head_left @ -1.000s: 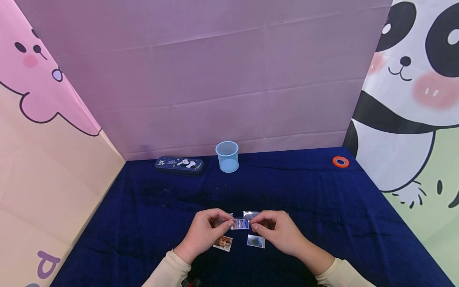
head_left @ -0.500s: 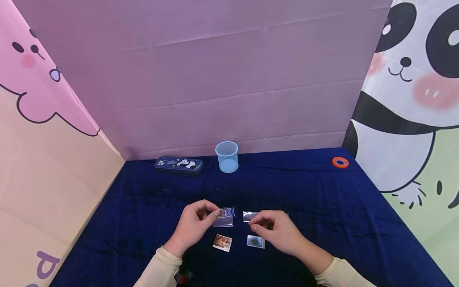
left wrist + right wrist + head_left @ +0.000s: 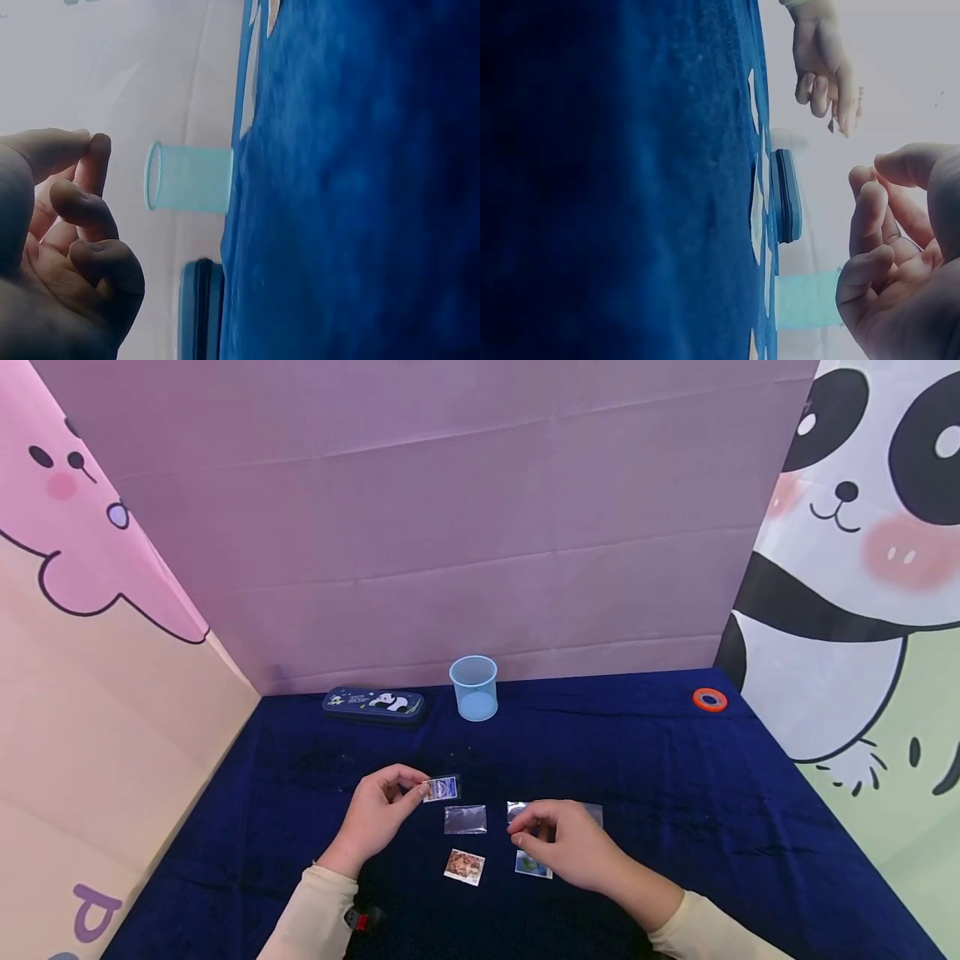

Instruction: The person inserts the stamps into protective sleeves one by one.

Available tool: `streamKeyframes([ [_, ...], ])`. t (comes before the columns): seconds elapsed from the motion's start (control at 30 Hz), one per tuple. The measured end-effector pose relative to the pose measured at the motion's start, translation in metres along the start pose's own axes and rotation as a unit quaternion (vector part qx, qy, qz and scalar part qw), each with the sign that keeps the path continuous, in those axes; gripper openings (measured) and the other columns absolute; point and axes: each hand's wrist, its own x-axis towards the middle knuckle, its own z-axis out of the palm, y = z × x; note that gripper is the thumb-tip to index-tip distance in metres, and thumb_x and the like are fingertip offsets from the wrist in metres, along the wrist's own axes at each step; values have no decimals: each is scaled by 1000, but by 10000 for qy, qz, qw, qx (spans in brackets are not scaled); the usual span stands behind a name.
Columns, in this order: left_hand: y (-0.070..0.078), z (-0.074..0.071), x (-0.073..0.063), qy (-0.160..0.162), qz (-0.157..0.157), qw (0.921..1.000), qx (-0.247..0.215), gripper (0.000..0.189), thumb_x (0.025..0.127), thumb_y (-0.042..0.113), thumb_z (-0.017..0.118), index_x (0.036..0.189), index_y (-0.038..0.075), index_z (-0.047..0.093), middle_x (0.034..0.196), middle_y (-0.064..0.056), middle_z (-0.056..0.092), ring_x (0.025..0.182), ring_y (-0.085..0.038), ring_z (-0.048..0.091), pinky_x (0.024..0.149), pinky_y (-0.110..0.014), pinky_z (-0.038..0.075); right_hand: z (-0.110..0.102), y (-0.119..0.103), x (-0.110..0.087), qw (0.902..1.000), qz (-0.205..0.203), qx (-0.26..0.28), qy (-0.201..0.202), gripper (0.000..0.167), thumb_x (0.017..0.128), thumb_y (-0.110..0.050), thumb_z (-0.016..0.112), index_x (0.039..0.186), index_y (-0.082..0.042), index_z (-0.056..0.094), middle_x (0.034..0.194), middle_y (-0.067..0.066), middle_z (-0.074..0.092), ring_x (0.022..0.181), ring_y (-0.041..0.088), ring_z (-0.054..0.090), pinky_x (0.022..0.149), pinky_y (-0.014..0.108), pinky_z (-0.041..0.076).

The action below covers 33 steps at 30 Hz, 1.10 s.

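Note:
Between thumb and fingers, my left hand (image 3: 378,808) pinches a small blue stamp in a clear sleeve (image 3: 442,788), raised over the cloth. A clear sleeve (image 3: 465,820) lies flat to its right. Closer to me is a brown picture stamp (image 3: 464,867) with a white border. My right hand (image 3: 573,847) hovers with loosely bent fingers, nothing visible in them. It partly covers a blue-green stamp (image 3: 530,865) and more clear sleeves (image 3: 593,813). In the right wrist view, the right thumb (image 3: 907,163) meets the index fingertip.
Along the back of the dark blue cloth (image 3: 637,752) stand a navy pencil case (image 3: 375,705) with a panda print and a light blue mesh cup (image 3: 476,690). An orange ring-shaped roll (image 3: 709,699) lies at the back right. Fabric walls (image 3: 420,527) enclose the table.
My left hand has carried the sleeved stamp left and farther back, away from my right hand, uncovering the clear sleeve and brown stamp. My right hand has shifted slightly left.

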Motion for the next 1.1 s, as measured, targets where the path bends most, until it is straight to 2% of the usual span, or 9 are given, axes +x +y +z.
streamKeyframes([
  [0.23,-11,-15,3,-121,-261,9993,246,6,99,14,75,100,19,79,84,3,71,61,-14,48,56,-26,39,6,-9,7,9993,-223,-233,-199,5,98,-19,75,102,-17,76,88,-10,66,63,10,58,55,28,49],
  [0.43,-22,-29,4,-246,-492,9970,543,7,100,15,73,97,18,78,90,3,71,72,-17,53,65,-29,43,14,-12,16,9970,-338,-573,-395,4,96,-19,77,100,-18,76,86,-13,65,61,10,57,54,28,48],
  [0.57,-26,-36,3,-393,-659,9954,580,7,101,17,73,97,17,79,92,2,71,76,-18,54,68,-30,43,21,-13,23,9954,-361,-718,-531,5,94,-18,78,99,-19,76,86,-14,65,62,8,57,57,27,49],
  [0.7,-31,-40,3,-580,-782,9936,572,6,100,17,73,98,15,79,90,1,71,75,-18,53,66,-31,42,26,-16,28,9937,-364,-839,-645,5,93,-18,78,97,-19,76,83,-15,64,60,4,55,57,26,46],
  [0.83,-35,-41,3,-674,-926,9922,482,3,98,13,75,99,13,78,89,1,73,76,-16,59,69,-31,46,31,-20,32,9921,-384,-915,-773,5,91,-17,79,94,-20,76,78,-16,64,58,3,52,56,25,43],
  [1.1,-40,-43,1,-681,-1280,9878,573,7,95,14,79,100,10,77,87,0,74,79,-18,64,75,-36,48,38,-23,34,9896,-244,-998,-1007,13,86,-17,83,96,-20,75,76,-17,64,70,2,56,69,29,46],
])
